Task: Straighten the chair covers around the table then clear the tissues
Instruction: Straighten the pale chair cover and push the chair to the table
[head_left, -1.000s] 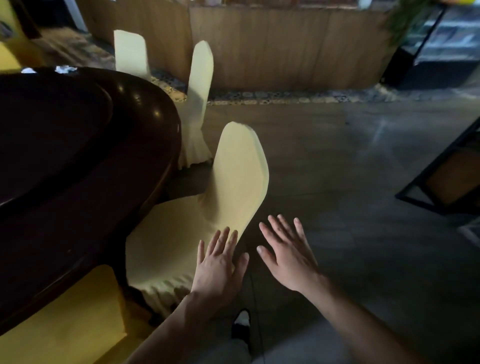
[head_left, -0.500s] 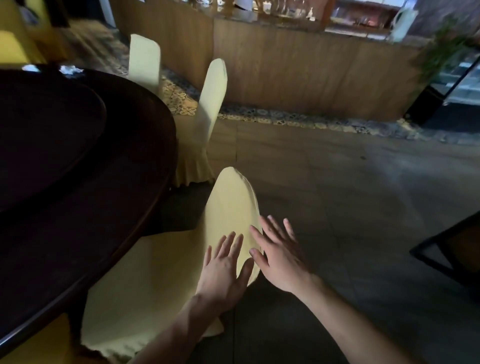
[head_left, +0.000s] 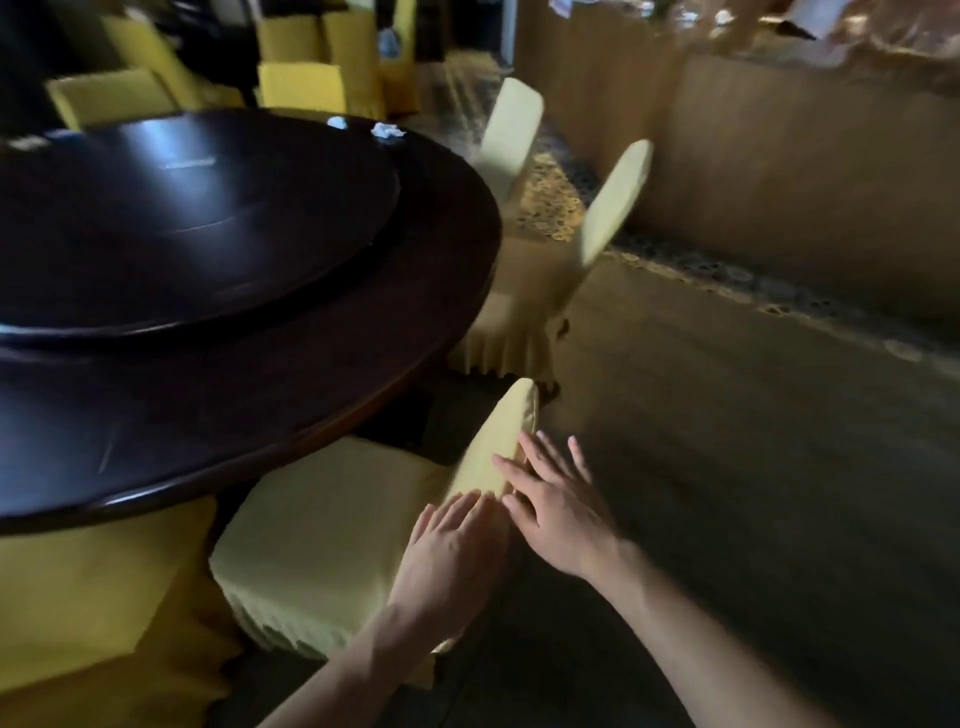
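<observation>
Pale yellow fabric chair cover (head_left: 343, 525): left hand (head_left: 451, 551) and right hand (head_left: 558, 506) flat on backrest, fingers straight. White crumpled tissues (head_left: 387, 130) at table's (head_left: 249, 395) 1 o'clock edge.

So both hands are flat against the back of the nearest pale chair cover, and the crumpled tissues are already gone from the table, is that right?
Not quite. The tissues are not gone: the head view shows them crumpled on the far edge of the dark round table. The rest holds: the left hand and right hand lie flat, fingers straight, against the back of the nearest pale chair cover.
</observation>
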